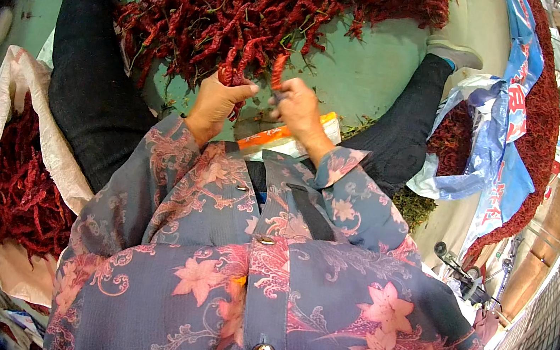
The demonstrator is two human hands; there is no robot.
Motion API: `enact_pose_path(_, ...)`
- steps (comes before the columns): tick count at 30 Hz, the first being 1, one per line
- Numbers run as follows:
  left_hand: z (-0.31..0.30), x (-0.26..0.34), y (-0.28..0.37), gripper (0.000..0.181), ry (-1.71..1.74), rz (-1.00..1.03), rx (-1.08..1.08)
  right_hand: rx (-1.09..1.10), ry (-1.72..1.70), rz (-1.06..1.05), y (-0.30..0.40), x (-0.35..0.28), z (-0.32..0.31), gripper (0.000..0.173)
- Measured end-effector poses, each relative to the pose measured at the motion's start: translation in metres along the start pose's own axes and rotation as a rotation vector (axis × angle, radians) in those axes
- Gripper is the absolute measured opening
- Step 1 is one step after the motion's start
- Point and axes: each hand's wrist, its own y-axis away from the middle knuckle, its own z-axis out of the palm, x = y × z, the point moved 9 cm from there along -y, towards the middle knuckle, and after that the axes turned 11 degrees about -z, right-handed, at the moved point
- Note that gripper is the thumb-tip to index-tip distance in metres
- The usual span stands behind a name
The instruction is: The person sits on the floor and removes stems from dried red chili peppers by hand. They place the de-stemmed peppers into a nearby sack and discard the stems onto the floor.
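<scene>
My left hand (215, 101) is closed around a small bunch of dried red chillies (229, 75), which stick up above the thumb and hang below the palm. Just to its right, my right hand (297, 106) pinches a single brighter red chilli (278, 71) pointing upward. A small dark thing (279, 96) shows at the right fingertips, too blurred to name. Beyond both hands lies a large heap of dried red chillies (212, 9), many with green-brown stems, on a pale green surface (377, 54).
Left of my legs stands an open white woven sack (65, 172) of dried chillies. An orange-and-white packet (271, 139) lies under the right wrist. To the right are a blue-and-white printed bag (474, 170), stem scraps (412, 207) and a long bank of red chillies (536, 130).
</scene>
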Motion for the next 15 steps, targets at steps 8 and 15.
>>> enact_pose_path(8, 0.006, 0.009, 0.004, 0.025, -0.035, 0.16, -0.032, -0.186, 0.085, -0.071, 0.019, -0.024, 0.032, 0.016)
enact_pose_path(15, 0.037, 0.023, 0.028, 0.025, -0.408, 0.548, -0.119, -0.113, -0.185, 0.153, 0.024, 0.0, 0.026, 0.011)
